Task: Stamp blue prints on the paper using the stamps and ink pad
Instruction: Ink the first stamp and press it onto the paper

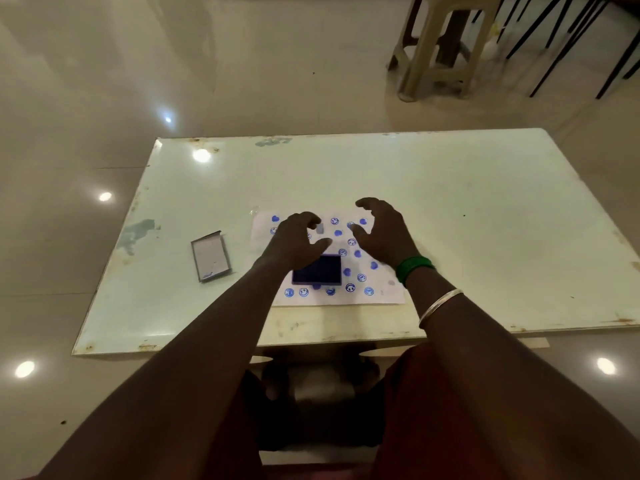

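Note:
A white sheet of paper (384,292) lies on the table near the front edge, covered with several blue prints, both hearts and round faces. On it sits the open blue ink pad (320,270), partly behind my left wrist. My left hand (294,242) hovers over the paper's left half with loosely curled fingers and holds nothing. Over the right half hovers my right hand (382,233), its fingers also curved and empty. A small pale object (320,228) lies between the hands; I cannot tell whether it is a stamp.
The ink pad's grey lid (210,256) lies open on the table to the left of the paper. The pale table (485,202) has worn, rusty edges. A beige plastic stool (446,46) and dark chair legs (571,39) stand on the floor beyond.

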